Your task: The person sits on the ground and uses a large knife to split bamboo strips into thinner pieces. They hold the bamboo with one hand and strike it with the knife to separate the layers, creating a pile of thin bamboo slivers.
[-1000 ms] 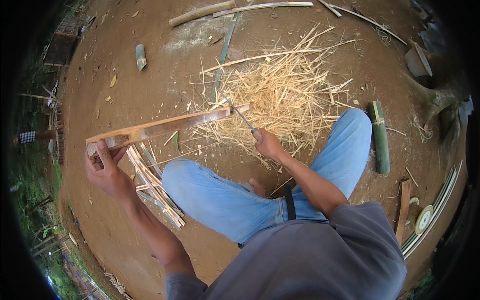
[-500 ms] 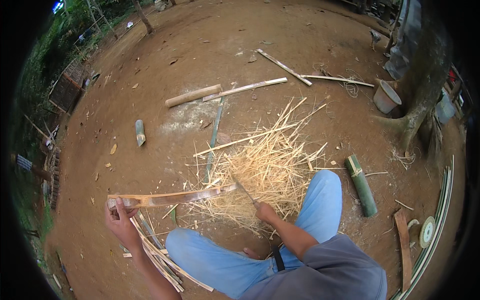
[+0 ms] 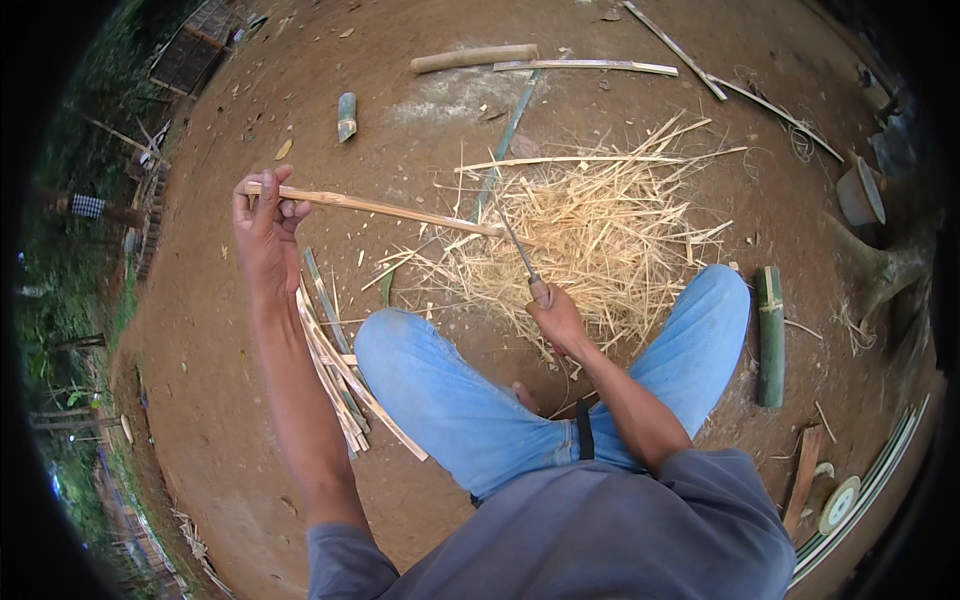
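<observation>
My left hand (image 3: 267,232), raised at the left, grips one end of a long bamboo strip (image 3: 400,210) between thumb and fingers. The strip runs rightward with a slight downward slope, its narrow edge toward me, and its far end is over the pile of bamboo shavings (image 3: 610,235). In my right hand (image 3: 562,322), closed round a wooden handle, is a knife (image 3: 517,243) whose thin blade points up and to the left. The blade is by the strip's far end; whether they touch, I cannot tell.
Split bamboo strips (image 3: 335,375) lie left of my knee. A green bamboo section (image 3: 770,340) is at the right, a shorter one (image 3: 347,118) at upper left. A pale pole (image 3: 475,58) lies beyond the pile. A bucket (image 3: 860,192) stands by a tree trunk.
My left hand has risen and the strip has turned from its broad face to its narrow edge. The view has shifted, so the ground things appear higher and further right.
</observation>
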`<state>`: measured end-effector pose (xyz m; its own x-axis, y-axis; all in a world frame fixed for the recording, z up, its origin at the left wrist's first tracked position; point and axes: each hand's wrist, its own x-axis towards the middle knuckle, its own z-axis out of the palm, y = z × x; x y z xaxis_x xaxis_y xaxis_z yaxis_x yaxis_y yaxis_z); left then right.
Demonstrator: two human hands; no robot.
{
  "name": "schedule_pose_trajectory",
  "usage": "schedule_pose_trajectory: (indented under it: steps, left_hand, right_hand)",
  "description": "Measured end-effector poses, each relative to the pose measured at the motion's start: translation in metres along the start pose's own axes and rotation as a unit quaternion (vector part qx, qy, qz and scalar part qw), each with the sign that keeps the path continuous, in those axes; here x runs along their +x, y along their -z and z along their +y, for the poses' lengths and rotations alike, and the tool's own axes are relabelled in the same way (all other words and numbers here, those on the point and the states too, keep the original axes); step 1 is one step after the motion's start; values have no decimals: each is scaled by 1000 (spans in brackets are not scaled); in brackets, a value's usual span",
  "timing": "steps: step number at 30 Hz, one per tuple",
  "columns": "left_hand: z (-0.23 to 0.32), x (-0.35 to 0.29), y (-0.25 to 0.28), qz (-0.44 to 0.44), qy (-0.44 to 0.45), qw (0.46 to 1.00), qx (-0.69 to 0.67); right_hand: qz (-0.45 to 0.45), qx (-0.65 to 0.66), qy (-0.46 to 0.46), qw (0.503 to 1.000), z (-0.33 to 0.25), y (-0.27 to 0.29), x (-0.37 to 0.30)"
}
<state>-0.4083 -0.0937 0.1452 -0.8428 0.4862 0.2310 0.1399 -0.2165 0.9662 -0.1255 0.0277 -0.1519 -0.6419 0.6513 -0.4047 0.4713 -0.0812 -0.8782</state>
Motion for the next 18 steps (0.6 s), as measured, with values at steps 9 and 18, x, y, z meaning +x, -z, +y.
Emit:
schedule_pose_trajectory:
  steps: [9, 18]
  left_hand:
    - [-29, -30, -117, -49, -31, 998, -4]
    - [-98, -33, -175, -53, -36, 997, -49]
  right_hand:
    - [-87, -17, 86, 992, -83, 85, -12]
    - [-63, -18, 71, 995, 3, 124, 52]
